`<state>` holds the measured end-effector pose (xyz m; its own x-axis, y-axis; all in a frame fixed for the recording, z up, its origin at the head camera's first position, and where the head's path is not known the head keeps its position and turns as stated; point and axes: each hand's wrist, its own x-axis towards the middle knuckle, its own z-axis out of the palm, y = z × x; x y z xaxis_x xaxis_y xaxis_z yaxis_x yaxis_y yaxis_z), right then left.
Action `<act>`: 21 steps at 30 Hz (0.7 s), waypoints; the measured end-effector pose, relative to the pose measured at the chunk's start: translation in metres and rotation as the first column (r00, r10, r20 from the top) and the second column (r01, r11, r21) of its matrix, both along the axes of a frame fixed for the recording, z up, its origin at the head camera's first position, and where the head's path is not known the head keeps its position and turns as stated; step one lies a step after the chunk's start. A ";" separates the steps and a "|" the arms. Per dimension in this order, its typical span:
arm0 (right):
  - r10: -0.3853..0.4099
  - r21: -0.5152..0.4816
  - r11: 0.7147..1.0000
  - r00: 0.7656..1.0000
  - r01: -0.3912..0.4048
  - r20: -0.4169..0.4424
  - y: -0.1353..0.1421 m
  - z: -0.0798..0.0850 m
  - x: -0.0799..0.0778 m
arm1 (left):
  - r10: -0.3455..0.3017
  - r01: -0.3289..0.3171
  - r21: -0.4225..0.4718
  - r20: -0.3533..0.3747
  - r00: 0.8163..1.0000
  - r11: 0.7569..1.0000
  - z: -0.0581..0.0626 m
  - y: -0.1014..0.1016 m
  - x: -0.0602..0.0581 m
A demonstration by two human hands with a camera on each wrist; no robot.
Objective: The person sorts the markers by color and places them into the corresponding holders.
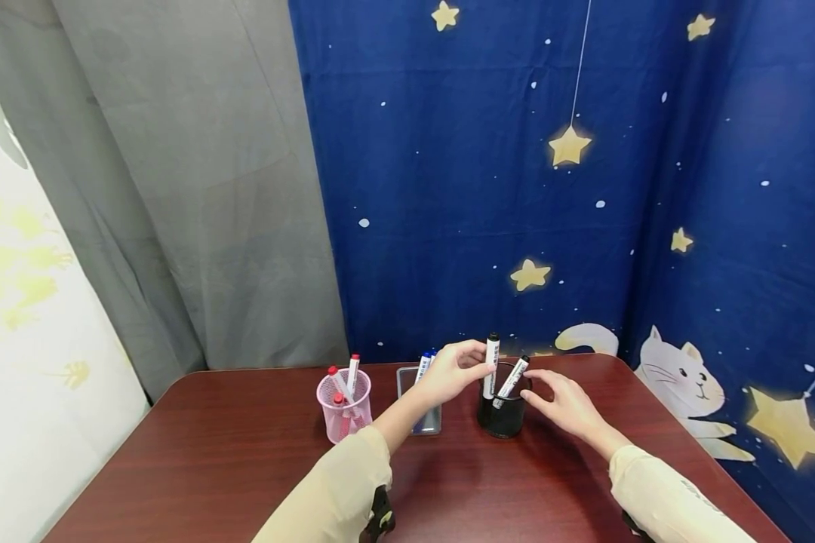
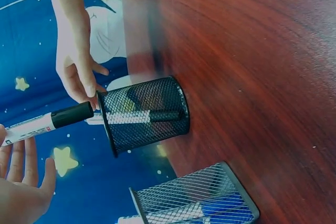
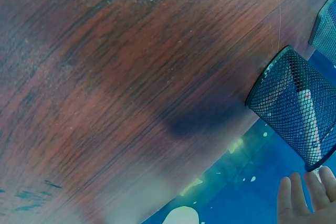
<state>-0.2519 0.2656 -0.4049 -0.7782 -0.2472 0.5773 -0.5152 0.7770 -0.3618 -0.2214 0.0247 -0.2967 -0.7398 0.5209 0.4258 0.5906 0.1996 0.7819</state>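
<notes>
My left hand (image 1: 451, 371) pinches a white whiteboard marker (image 1: 491, 369) with black ends, upright over the black mesh pen cup (image 1: 502, 418). In the left wrist view its long black cap points toward the cup's mouth, just outside the rim. A second black-ended marker (image 1: 514, 375) leans inside the cup, its end sticking out. My right hand (image 1: 565, 402) is at the cup's right rim, thumb and fingers apart. In the right wrist view its fingers (image 3: 298, 195) lie close to the rim; whether they touch it I cannot tell.
Left of the black cup stands a rectangular mesh holder (image 1: 432, 422) with blue-ended markers (image 1: 422, 365), partly behind my left arm. Further left, a pink mesh cup (image 1: 346, 426) holds several red-ended markers. The brown table (image 1: 244, 452) ends near a blue star-patterned curtain (image 1: 435, 188).
</notes>
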 end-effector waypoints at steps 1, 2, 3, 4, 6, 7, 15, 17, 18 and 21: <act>0.001 0.000 1.000 1.000 -0.001 0.001 0.000 0.000 0.000 | 0.004 -0.004 0.003 0.002 1.000 1.000 0.001 0.001 -0.001; 0.000 0.001 1.000 1.000 0.000 0.001 0.000 0.000 0.000 | 0.012 -0.012 0.004 0.004 1.000 1.000 0.001 0.001 -0.002; 0.003 0.000 1.000 1.000 -0.003 0.002 -0.001 0.001 0.000 | 0.018 -0.018 0.008 0.005 1.000 1.000 0.001 0.002 -0.003; 0.005 0.000 1.000 1.000 -0.005 0.002 -0.001 0.001 0.001 | 0.025 -0.025 0.010 0.010 1.000 1.000 0.000 0.003 -0.007; 0.007 0.002 1.000 1.000 -0.007 -0.001 -0.001 0.001 0.001 | 0.045 -0.045 0.004 0.012 0.999 0.999 -0.006 0.007 -0.016; 0.007 0.002 1.000 1.000 -0.007 -0.002 0.000 0.001 0.001 | 0.052 -0.052 0.001 0.015 0.999 0.999 -0.009 0.009 -0.021; 0.012 -0.005 1.000 1.000 -0.012 -0.015 0.001 0.001 0.001 | 0.084 -0.085 0.005 0.026 0.996 0.996 -0.019 0.019 -0.043; 0.009 -0.003 1.000 1.000 -0.009 -0.011 0.000 0.001 0.001 | 0.093 -0.093 0.013 0.024 0.995 0.996 -0.019 0.021 -0.045; 0.007 -0.001 1.000 1.000 -0.008 -0.009 0.000 0.001 0.001 | 0.097 -0.097 0.017 0.021 0.995 0.995 -0.019 0.022 -0.046; 0.005 0.000 1.000 1.000 -0.005 -0.005 0.000 0.001 0.000 | 0.113 -0.113 0.018 0.016 0.993 0.993 -0.020 0.025 -0.048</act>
